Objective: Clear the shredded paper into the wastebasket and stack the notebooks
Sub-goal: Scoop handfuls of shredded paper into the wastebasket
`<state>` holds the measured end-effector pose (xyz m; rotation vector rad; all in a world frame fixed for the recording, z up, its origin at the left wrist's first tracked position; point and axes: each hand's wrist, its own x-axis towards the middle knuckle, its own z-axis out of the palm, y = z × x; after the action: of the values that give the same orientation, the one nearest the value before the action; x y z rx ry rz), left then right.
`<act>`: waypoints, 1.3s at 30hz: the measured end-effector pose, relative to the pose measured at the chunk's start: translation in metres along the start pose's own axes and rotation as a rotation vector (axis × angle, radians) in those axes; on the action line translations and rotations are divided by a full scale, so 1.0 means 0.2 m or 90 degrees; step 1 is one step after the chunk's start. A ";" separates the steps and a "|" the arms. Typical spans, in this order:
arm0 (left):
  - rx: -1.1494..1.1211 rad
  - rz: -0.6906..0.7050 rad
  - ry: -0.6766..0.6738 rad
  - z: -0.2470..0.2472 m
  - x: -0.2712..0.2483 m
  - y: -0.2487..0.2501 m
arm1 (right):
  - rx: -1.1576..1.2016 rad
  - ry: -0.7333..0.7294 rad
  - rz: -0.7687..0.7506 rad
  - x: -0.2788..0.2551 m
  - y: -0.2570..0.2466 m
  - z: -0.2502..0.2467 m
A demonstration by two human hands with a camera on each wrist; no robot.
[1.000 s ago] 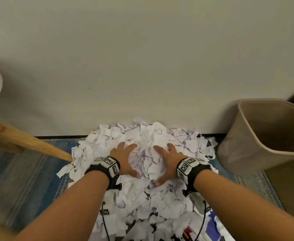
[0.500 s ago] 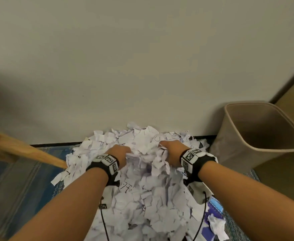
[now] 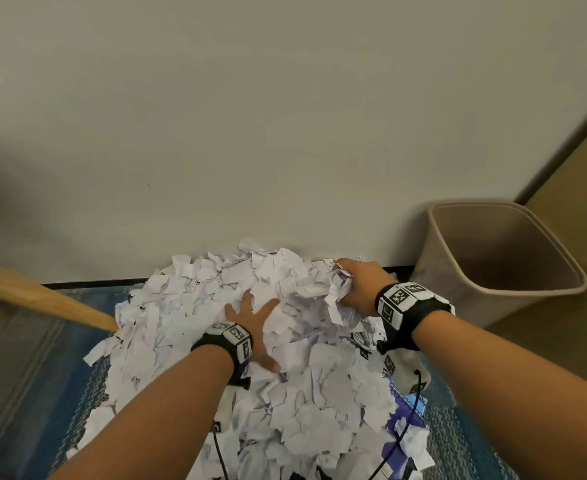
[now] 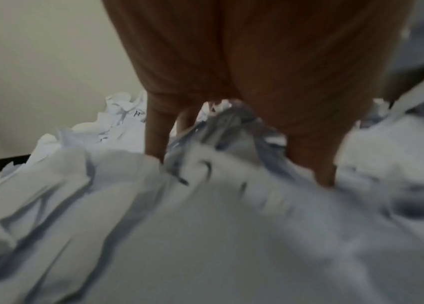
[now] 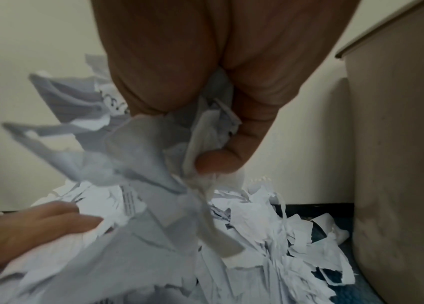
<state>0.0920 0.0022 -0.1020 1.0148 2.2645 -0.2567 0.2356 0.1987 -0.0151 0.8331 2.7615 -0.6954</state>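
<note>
1. Nearest: a blue notebook (image 3: 408, 415) with a spiral edge, mostly buried under scraps at the pile's near right edge. Cannot tell how many notebooks lie there.
2. Shredded paper (image 3: 285, 393) heaped on a blue striped rug (image 3: 25, 375), the heap running back to the wall's foot.
3. Left hand (image 3: 254, 322) flat on the heap near its middle, fingers spread and relaxed, pressing on scraps, gripping nothing. Left wrist view is blurred; it shows fingertips (image 4: 154, 144) sunk into paper.
4. Right hand (image 3: 358, 284) farther back and to the right, raised at the heap's far right edge, fingers curled round a clump of scraps (image 5: 153, 154); thumb pins the clump in the right wrist view.
5. Tan wastebasket (image 3: 458, 265) stands to the right of the heap, near the right hand, mouth open; nothing seen inside.
6. Left side: a slanting wooden bar (image 3: 42, 301), its lower end touching the heap's edge.
7. Farthest: plain pale wall (image 3: 250, 116) with a dark baseboard (image 3: 91, 283).
</note>
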 end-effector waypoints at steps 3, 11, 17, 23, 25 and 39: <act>0.040 -0.005 0.039 0.05 -0.01 -0.03 | 0.027 0.017 -0.007 -0.01 0.01 -0.04; 0.024 0.012 0.162 -0.29 0.00 0.00 | 0.146 0.147 -0.001 -0.05 0.07 -0.28; -0.110 0.019 0.293 -0.57 -0.03 0.07 | 0.166 0.221 0.026 -0.11 0.19 -0.46; -0.182 0.157 0.397 -0.81 -0.12 0.42 | 0.237 0.354 0.081 -0.28 0.39 -0.68; -0.233 0.204 0.452 -0.87 -0.14 0.61 | 0.279 0.390 0.114 -0.34 0.48 -0.73; -0.392 0.391 0.487 -0.84 -0.15 1.60 | 0.251 0.471 0.346 -0.45 0.75 -0.66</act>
<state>0.2608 0.2726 0.0712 1.5275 2.2287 1.1868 0.3898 0.3288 0.0690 2.1985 2.7284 -0.9692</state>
